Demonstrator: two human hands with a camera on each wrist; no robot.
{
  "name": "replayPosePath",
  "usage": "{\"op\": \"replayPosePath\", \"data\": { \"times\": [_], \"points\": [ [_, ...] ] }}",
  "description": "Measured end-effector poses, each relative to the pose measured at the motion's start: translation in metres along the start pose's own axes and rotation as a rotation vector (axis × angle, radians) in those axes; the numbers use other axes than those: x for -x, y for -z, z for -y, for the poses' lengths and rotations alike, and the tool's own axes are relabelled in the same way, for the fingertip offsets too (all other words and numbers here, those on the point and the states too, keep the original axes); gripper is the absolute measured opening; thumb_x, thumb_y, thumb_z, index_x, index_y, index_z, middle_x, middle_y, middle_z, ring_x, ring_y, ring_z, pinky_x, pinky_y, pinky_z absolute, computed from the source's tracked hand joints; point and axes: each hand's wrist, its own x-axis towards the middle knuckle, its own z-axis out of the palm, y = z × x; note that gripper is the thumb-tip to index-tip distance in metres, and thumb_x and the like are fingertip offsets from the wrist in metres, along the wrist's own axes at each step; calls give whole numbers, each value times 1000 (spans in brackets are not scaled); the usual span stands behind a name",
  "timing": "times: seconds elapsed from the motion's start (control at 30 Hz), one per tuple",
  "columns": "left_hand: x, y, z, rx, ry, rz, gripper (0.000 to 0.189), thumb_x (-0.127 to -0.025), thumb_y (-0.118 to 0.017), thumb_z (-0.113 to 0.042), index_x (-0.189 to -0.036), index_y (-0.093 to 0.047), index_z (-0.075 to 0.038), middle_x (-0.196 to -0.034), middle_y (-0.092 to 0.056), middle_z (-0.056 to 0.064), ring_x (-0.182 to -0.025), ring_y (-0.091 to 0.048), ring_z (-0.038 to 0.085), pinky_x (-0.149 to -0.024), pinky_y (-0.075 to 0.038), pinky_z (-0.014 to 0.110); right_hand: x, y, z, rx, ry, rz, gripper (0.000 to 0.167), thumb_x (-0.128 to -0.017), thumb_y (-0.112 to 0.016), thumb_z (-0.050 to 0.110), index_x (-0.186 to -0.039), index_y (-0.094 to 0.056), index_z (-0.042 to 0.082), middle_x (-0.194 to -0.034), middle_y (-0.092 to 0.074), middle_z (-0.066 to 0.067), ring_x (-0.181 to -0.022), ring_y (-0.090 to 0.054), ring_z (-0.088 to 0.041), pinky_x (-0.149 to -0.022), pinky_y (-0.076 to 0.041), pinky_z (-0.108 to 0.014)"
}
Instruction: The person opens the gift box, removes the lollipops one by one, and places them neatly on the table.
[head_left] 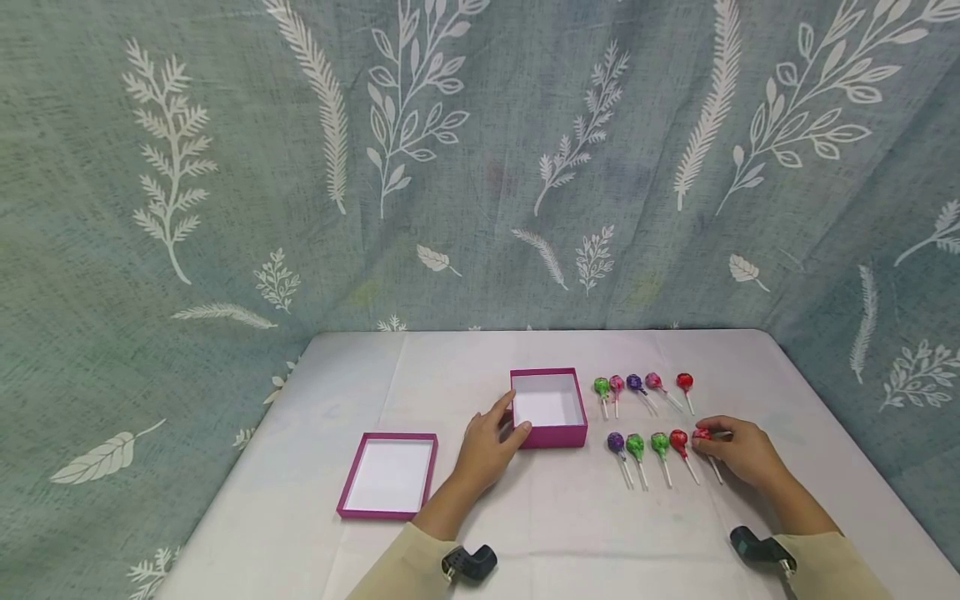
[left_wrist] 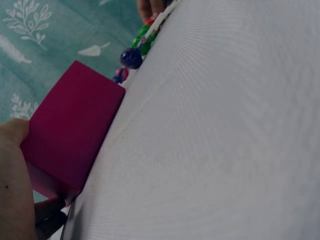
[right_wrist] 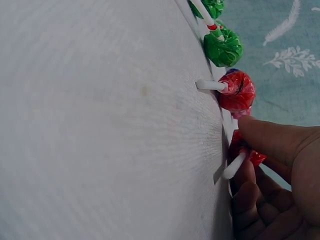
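My left hand [head_left: 483, 448] holds the left side of an open magenta box [head_left: 555, 437] with a white inside, thumb at its front corner. In the left wrist view the box's magenta wall [left_wrist: 75, 120] shows beside the thumb. At the right end of the front row, my right hand [head_left: 744, 454] pinches a red lollipop [right_wrist: 256, 158] by its wrapped head between thumb and fingers. Its white stick [right_wrist: 235, 166] points toward the front edge. Just left of it lies another red lollipop [head_left: 678, 442], then two green ones [head_left: 659, 444] and a purple one [head_left: 616, 443].
Behind runs a second row: a green lollipop [head_left: 602, 387], a pink one [head_left: 617, 384], a purple one [head_left: 634, 383], another pink one [head_left: 654, 381] and a red one [head_left: 685, 382]. A magenta-rimmed lid [head_left: 375, 515] lies left on the white-covered table [head_left: 570, 533]. Patterned cloth [head_left: 480, 275] hangs behind.
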Motion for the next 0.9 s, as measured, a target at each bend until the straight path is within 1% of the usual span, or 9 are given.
{"op": "replayPosePath", "data": {
  "times": [0.1,0.23,0.37,0.47,0.57,0.63,0.8,0.9],
  "points": [
    [-1,0,-1,-3,2,-1,71,-91,-49,-65,-150,-39,-27,-137,-57,3,-132,-46,21,-115,-16,51,0,0,0,-3,-2,0,48,-83,-78,28,-118,-63,-1,-110,-62,-23,-99,-57,-39,-78,-50,-51],
    [-2,-1,-1,-4,-1,-3,70,-91,-49,-64,-150,-39,-27,-136,-57,3,-131,-47,22,-115,-16,51,0,2,1,7,-18,13,49,-82,-79,26,-119,-63,-1,-113,-60,-25,-101,-55,-42,-80,-50,-54],
    [-2,-3,-1,-4,0,0,70,-91,-50,-63,-150,-39,-27,-136,-57,3,-131,-47,21,-115,-17,51,0,5,1,14,-31,34,51,-82,-79,28,-121,-61,-1,-116,-58,-27,-104,-54,-44,-81,-51,-54],
    [-2,-4,-2,-3,6,7,70,-91,-50,-64,-150,-39,-28,-137,-57,3,-132,-46,21,-115,-16,50,0,8,1,9,-42,47,53,-82,-79,29,-122,-61,-1,-118,-58,-27,-103,-55,-42,-78,-53,-49],
    [-2,-5,-2,0,3,9,70,-91,-50,-64,-150,-39,-27,-137,-57,3,-131,-46,22,-115,-16,51,0,10,0,-6,-46,57,54,-82,-79,30,-122,-60,-1,-119,-57,-26,-100,-56,-39,-72,-55,-41],
    [-2,-5,-1,-1,1,9,70,-91,-51,-63,-150,-39,-27,-137,-57,3,-132,-46,22,-115,-16,51,-1,10,0,-16,-47,60,55,-83,-78,31,-122,-60,-1,-119,-58,-25,-98,-57,-37,-69,-54,-37],
    [-2,-3,2,-2,9,15,70,-91,-51,-62,-150,-38,-26,-137,-57,4,-132,-46,23,-115,-17,51,0,8,1,-62,-62,66,56,-85,-76,35,-124,-59,0,-116,-60,-21,-95,-58,-31,-65,-53,-31],
    [-3,2,1,54,32,25,73,-91,-55,-60,-151,-36,-24,-136,-57,7,-129,-49,26,-112,-26,52,0,6,5,-100,-67,55,56,-86,-74,36,-126,-58,0,-115,-61,-21,-93,-58,-31,-61,-51,-26]
  ]
}}
